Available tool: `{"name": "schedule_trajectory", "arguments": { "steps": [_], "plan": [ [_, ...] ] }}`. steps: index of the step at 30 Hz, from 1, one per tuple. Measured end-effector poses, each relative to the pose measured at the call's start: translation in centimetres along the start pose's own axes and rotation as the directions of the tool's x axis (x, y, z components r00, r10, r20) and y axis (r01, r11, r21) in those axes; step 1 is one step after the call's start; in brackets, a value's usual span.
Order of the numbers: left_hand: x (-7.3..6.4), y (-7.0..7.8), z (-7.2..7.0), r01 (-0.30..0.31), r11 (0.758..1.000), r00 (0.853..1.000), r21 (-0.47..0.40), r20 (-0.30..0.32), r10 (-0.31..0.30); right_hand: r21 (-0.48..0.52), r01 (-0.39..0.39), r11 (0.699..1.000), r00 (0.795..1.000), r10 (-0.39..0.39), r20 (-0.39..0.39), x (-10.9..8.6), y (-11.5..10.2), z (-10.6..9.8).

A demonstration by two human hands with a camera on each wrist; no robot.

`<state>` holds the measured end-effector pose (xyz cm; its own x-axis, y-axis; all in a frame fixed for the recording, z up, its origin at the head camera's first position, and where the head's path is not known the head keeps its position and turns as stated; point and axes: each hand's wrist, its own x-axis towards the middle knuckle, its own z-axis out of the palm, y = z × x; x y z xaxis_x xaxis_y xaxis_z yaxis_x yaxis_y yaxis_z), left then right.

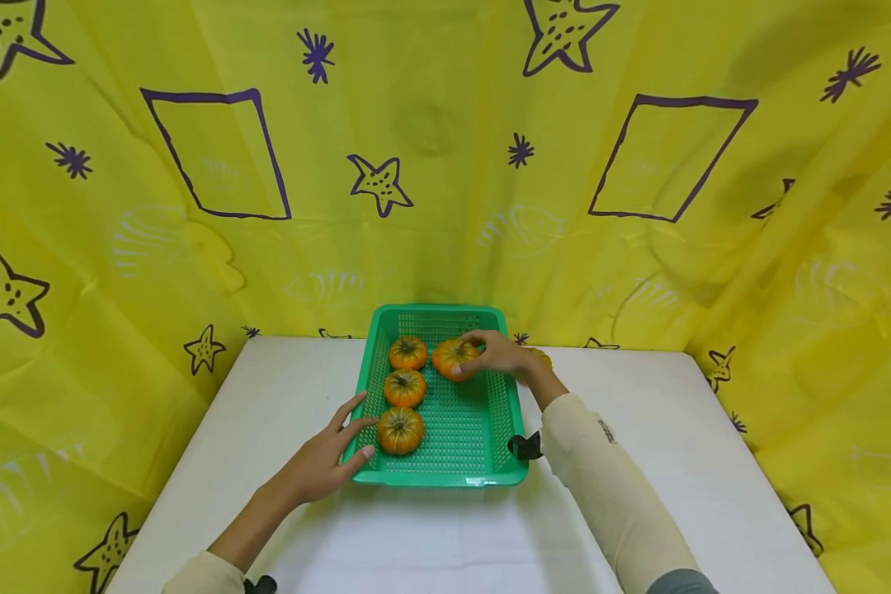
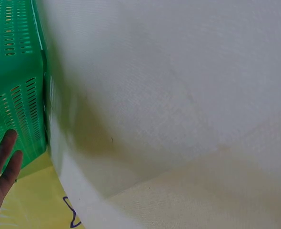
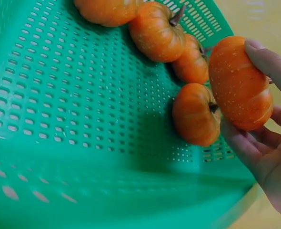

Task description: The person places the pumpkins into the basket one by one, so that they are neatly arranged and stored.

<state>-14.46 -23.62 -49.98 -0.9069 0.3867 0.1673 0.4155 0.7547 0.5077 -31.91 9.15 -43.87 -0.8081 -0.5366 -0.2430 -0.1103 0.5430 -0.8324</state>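
Observation:
My right hand [image 1: 502, 355] grips a small orange pumpkin [image 3: 240, 85], thumb on one side and fingers on the other, over the far part of a green plastic basket [image 1: 445, 478]. Just beside the held pumpkin in the right wrist view sits another pumpkin [image 3: 195, 115] in the basket. Down the basket's left side runs a row of pumpkins, at the back [image 1: 408, 353], middle [image 1: 404, 388] and front [image 1: 400, 431]. My left hand [image 1: 319, 462] lies at the left rim with spread fingers. In the left wrist view its fingers [image 2: 9, 169] are near the basket's slotted wall.
A yellow-orange object [image 1: 540, 357] is partly hidden behind my right wrist, outside the basket on the right. The basket stands on a white-covered table [image 1: 624, 445]. Yellow patterned cloth [image 1: 445, 247] hangs at the back and both sides.

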Motion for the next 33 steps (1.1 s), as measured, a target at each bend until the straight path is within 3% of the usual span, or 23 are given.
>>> {"name": "schedule_trajectory", "arguments": {
  "steps": [5, 12, 17, 33],
  "plan": [
    [0.0, -0.1, 0.0, -0.002, 1.000, 1.000, 0.001, 0.000, 0.002, -0.092, 0.038, 0.995, 0.999, -0.036, 0.028, 0.4, -0.1, 0.6],
    [0.1, -0.2, 0.2, -0.004, 1.000, 1.000, -0.001, -0.004, 0.004, -0.152, -0.006, 0.988, 0.997, 0.017, 0.073, 0.9, -0.1, 1.3],
    [0.1, -0.2, 0.2, -0.010, 1.000, 1.000, -0.001, -0.006, 0.010, -0.229, 0.013, 0.973, 0.994, 0.013, 0.110, 1.3, -0.1, 1.8],
    [0.0, 0.1, -0.1, -0.005, 1.000, 1.000, 0.004, 0.000, 0.005, -0.245, -0.054, 0.968, 0.988, 0.088, 0.129, 1.8, 0.2, 3.0]
  ]
}}
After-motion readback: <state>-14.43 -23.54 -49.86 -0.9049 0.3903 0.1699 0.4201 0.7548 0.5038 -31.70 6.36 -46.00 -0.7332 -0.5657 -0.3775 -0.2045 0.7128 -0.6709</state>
